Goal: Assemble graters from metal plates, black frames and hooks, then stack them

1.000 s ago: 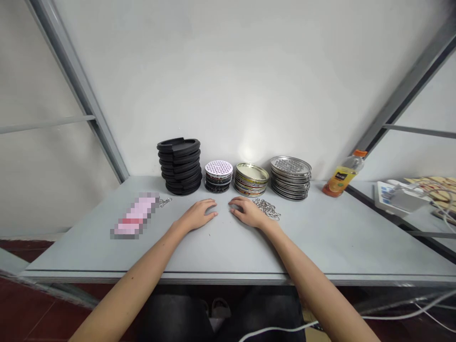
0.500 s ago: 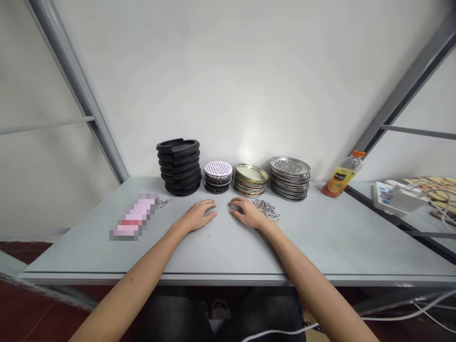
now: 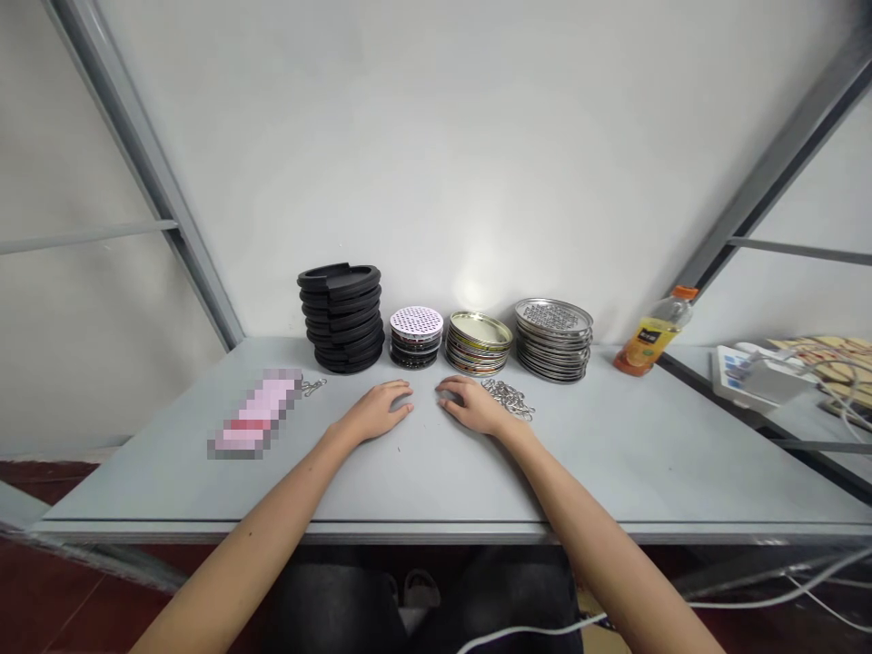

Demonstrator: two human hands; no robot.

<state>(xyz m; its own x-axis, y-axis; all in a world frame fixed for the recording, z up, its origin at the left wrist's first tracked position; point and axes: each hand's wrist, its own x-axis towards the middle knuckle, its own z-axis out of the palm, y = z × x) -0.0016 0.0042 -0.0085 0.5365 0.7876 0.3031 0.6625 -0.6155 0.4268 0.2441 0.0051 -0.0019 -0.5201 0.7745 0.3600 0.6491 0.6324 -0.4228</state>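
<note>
My left hand (image 3: 379, 411) and my right hand (image 3: 472, 406) lie palm down on the grey table (image 3: 422, 472), fingers stretched out, holding nothing. Beyond them, along the wall, stand four stacks: black rings (image 3: 341, 318), small discs topped by a white perforated one (image 3: 416, 336), gold-rimmed lids (image 3: 478, 343) and perforated silver plates (image 3: 553, 339). A heap of metal clips (image 3: 509, 398) lies just right of my right hand.
A pink blurred object (image 3: 255, 414) with a small clip (image 3: 313, 387) beside it lies at the left. An orange drink bottle (image 3: 650, 338) stands at the right. A neighbouring table holds a white power strip (image 3: 749, 376) and cables. Grey metal frame bars rise on both sides.
</note>
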